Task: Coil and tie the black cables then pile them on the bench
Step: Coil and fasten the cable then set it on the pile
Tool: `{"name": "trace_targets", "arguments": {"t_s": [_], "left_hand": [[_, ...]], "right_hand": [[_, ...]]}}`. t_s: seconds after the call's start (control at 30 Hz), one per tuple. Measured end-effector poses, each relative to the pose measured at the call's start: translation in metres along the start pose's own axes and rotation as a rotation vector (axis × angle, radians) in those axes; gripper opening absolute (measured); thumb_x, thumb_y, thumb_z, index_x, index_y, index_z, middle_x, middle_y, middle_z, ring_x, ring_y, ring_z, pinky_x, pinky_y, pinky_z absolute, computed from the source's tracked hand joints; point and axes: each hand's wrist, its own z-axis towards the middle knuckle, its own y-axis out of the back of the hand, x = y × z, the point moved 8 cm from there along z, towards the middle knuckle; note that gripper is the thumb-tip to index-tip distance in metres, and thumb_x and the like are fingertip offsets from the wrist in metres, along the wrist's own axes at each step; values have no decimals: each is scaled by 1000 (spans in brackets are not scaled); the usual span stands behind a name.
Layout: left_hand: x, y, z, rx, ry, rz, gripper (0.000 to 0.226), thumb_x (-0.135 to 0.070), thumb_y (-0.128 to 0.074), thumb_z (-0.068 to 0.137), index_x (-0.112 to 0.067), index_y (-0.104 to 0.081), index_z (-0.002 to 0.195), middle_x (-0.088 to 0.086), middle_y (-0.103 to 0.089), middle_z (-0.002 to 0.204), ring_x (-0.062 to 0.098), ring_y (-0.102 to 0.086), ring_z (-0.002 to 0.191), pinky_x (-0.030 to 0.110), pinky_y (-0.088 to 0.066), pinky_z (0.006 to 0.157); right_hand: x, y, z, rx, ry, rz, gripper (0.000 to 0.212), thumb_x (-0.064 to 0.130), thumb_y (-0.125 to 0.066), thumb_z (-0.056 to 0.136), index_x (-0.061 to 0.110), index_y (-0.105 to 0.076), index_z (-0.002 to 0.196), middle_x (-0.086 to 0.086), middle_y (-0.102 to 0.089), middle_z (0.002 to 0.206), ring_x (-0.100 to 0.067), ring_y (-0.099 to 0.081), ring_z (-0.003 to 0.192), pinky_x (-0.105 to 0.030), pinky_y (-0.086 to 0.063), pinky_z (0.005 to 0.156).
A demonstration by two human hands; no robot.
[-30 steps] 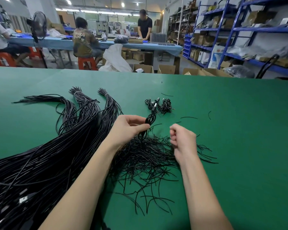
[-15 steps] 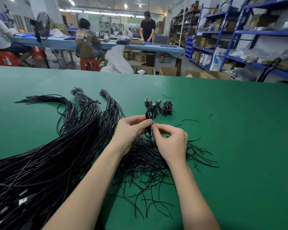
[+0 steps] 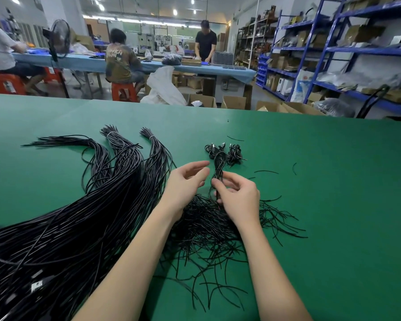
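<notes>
On a green desk point(image 3: 322, 205), long black cables point(image 3: 63, 228) lie at left, the left hand point(image 3: 185, 181) has just released, fingers relaxed, the coiled cable point(image 3: 218, 169) now pinched by the right hand point(image 3: 237, 198) alone, suggesting tying begins, finished coils point(image 3: 234, 154) beyond.

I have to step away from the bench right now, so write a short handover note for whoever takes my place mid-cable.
Right hand pinches the coiled cable at its waist, upright over the loose ties.
Left hand is open beside it, holding nothing.
Done: a few tied coils piled just beyond the hands on the green bench.
Left: tie this coil and add it to the pile, then work through the long cable bundles on the left.
</notes>
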Motion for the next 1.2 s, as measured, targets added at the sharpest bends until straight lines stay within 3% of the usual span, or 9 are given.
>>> {"name": "trace_targets", "arguments": {"t_s": [0.13,0.23,0.37,0.47,0.57,0.73,0.83,1.0,1.2], "left_hand": [[5,7,2,-45,45,19,13,-16,-67,95,-18,-76,104,2,-75,100,15,-70,95,19,-58,81],[6,8,1,-36,70,32,14,-17,-67,94,-17,-77,103,2,-75,98,14,-70,90,24,-59,85],[6,10,0,-20,91,26,13,-15,-66,94,-15,-77,101,5,-74,95,13,-66,82,24,-60,84],[5,12,1,-28,102,19,13,-13,-65,93,-12,-77,99,6,-71,92,13,-64,80,26,-60,85],[5,9,-1,-17,112,29,13,-12,-65,94,-10,-76,100,7,-72,94,13,-64,81,27,-60,85],[6,4,-4,10,133,60,13,-15,-67,95,-9,-76,101,10,-75,100,14,-66,81,22,-59,78],[8,8,-2,-5,136,137,13,-20,-68,94,-12,-76,100,1,-74,93,11,-64,76,21,-56,71],[10,20,3,-91,83,443,9,-28,-69,90,-23,-76,87,-8,-74,84,-3,-57,60,17,-43,63],[2,43,1,-224,18,948,7,-32,-64,88,-28,-69,86,-12,-69,83,17,-65,89,25,-47,77]], "right_hand": [[8,1,41,-57,31,-135,38,26,-81,84,16,-75,120,2,-79,104,-14,-76,83,-39,-62,89],[26,-9,89,-92,73,-248,33,25,-78,88,12,-76,118,-3,-78,106,-7,-65,83,-5,-45,78],[1,-20,135,-19,-94,-463,37,28,-73,90,13,-71,124,-8,-72,115,-22,-61,113,-24,-41,81],[-23,-15,133,-35,-109,-542,51,26,-68,94,14,-59,142,-9,-65,133,-20,-56,101,-27,-39,84],[-37,-11,119,-62,-78,-549,44,25,-65,95,19,-62,138,-7,-67,129,-17,-50,92,-30,-44,87],[-26,-7,93,-80,-21,-506,31,26,-63,94,24,-70,124,1,-71,123,-16,-58,93,-30,-47,89],[-10,-8,74,-37,6,-455,23,26,-64,92,25,-74,112,6,-74,112,-16,-65,97,-29,-50,88],[-2,-16,22,58,39,-342,10,26,-67,90,27,-77,92,19,-72,83,4,-66,82,-13,-46,73],[2,-21,-13,-8,73,-326,13,29,-65,90,30,-76,84,19,-72,78,4,-64,71,-7,-42,62]]}}
